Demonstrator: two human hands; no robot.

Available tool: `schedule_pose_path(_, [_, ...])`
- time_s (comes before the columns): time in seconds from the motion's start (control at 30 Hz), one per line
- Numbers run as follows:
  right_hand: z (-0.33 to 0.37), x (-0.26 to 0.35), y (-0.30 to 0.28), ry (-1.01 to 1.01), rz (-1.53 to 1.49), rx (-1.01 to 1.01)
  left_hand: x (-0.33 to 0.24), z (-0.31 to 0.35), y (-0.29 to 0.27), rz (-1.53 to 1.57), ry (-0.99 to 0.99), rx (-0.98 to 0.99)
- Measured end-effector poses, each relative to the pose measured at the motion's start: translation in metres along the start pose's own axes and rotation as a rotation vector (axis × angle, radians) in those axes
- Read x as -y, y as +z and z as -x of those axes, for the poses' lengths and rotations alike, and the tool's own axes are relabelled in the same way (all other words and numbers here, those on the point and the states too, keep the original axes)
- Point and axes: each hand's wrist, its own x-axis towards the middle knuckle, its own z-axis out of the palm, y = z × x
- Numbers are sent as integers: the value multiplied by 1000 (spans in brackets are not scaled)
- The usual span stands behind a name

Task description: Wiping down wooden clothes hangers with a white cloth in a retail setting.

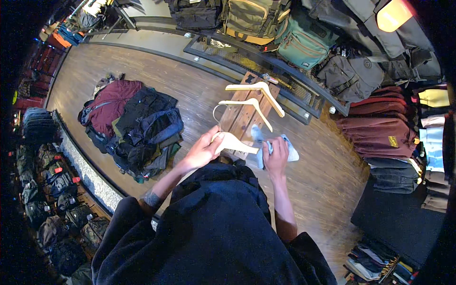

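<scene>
- My dark garment [213, 228] covers my lap and hides the near end of the wooden bench [242, 118].
- The hanger's [232, 141] near end is lost under my left hand [203, 151], which grips it, palm down, over the bench.
- My right hand [276, 154] is closed on a light blue cloth [289, 148], bunched just beside the hanger.
- Two more hangers [259, 92] lie on the bench.

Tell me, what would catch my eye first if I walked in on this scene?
Probably the pale wooden hanger in the left hand at the centre, with the right hand beside it gripping a light blue cloth. Two more hangers lie just beyond on a wooden bench. To the left, a heap of dark and maroon clothes covers the plank floor.
</scene>
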Motion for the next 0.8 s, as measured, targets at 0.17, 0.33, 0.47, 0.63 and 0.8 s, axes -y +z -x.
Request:
schedule_pose_path(0.17, [-23,42,4,-36,-99,-61,19,-9,11,29,-24,-53])
schedule_pose_path(0.33, [-46,89,19,-97,-191,-132,90,-49,35,-10,446,-157])
schedule_pose_path(0.47, [-43,64,17,-73,-84,-158,18,-22,29,156,-60,-141])
schedule_pose_path(0.63, [-29,0,8,3,141,-139,24,-20,1,202,-17,-116])
schedule_pose_path(0.8, [-31,13,10,48,75,-94,23,-20,3,207,5,-93])
